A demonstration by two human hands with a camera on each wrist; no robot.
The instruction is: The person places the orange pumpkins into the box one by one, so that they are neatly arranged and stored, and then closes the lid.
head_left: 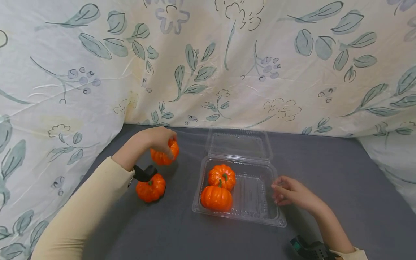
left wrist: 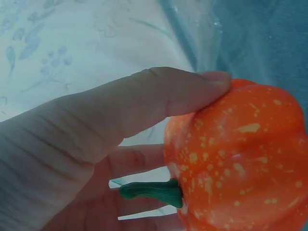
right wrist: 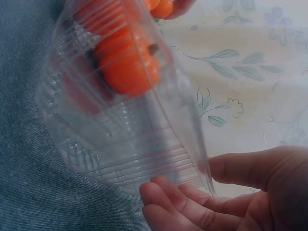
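Note:
My left hand grips a small orange pumpkin at the left of the cloth. The left wrist view has the thumb on top of this speckled pumpkin, fingers beneath, and its green stem pointing toward the palm. An open clear plastic clamshell container holds two pumpkins in its left half, one upper pumpkin and one lower pumpkin. At the container's right edge, my right hand pinches the rim, with thumb and fingers on either side of the plastic wall in the right wrist view.
Another orange pumpkin sits on the dark grey cloth, just below the left wrist. Behind the container's base lies its folded-back lid. A floral curtain bounds the back and sides.

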